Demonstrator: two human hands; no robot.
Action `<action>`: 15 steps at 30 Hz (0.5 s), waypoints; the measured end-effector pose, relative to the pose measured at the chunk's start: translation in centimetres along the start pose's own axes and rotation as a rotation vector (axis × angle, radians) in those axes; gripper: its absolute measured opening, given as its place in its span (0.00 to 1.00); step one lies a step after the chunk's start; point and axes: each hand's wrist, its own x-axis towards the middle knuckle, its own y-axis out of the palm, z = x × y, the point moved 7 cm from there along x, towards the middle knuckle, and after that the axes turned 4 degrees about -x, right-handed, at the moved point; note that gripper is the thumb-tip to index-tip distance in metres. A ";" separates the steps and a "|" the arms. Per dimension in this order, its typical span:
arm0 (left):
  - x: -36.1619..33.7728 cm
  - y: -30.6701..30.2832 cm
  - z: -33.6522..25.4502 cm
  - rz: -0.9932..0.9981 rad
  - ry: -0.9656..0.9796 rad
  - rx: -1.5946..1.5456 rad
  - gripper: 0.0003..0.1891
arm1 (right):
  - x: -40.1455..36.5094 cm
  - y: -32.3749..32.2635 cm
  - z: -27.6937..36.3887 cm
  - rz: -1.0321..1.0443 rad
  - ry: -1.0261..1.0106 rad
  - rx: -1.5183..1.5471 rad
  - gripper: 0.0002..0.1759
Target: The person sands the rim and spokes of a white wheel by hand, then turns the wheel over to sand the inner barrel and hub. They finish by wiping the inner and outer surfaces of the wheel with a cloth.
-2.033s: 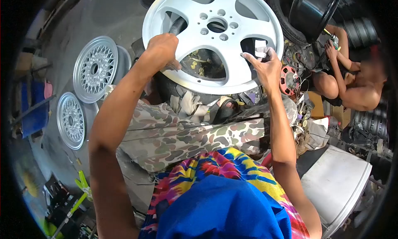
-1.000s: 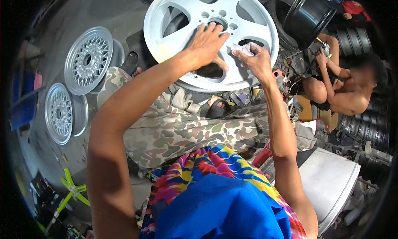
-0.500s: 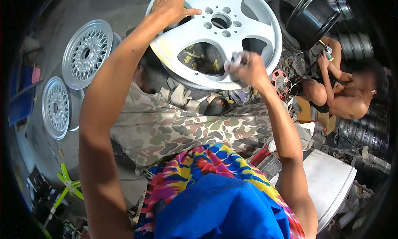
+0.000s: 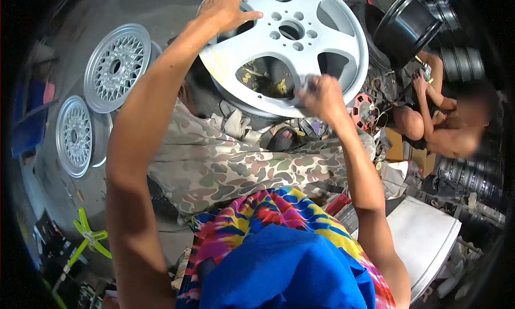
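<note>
A large white-grey alloy wheel rim (image 4: 252, 49) lies tilted in front of me, its spokes facing up and a yellowish patch on its left edge. My left hand (image 4: 224, 11) grips its upper left part, thumb out toward the hub and fingers over a spoke. Near the lower edge, my right hand (image 4: 324, 97) is closed on a small greyish folded piece, perhaps sandpaper, pressed to the rim's face beside a spoke opening. Motion blurs that hand, so the piece shows only in part.
Two silver mesh wheels (image 4: 117, 67) (image 4: 74, 137) stand at left. A lime-green star-shaped stand (image 4: 88, 234) is below them. At right, another person (image 4: 429, 116) sits working by a black wheel barrel (image 4: 410, 27). A white panel (image 4: 416, 239) lies at lower right.
My right hand has shifted slightly along the lower part of the rim, blurred in both frames. My left hand keeps its place on the wheel. The whole view has shifted a little.
</note>
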 end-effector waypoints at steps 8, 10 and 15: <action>0.9 -0.7 2.6 -0.057 0.003 -0.003 0.35 | 0.8 1.0 -2.3 0.057 0.199 0.274 0.17; 1.4 -0.6 3.5 -0.086 0.038 0.038 0.40 | 3.3 0.3 -1.8 -0.091 0.143 0.235 0.18; 0.3 -1.3 4.8 -0.046 -0.053 -0.005 0.35 | 10.5 1.0 -0.9 -0.017 0.087 0.294 0.22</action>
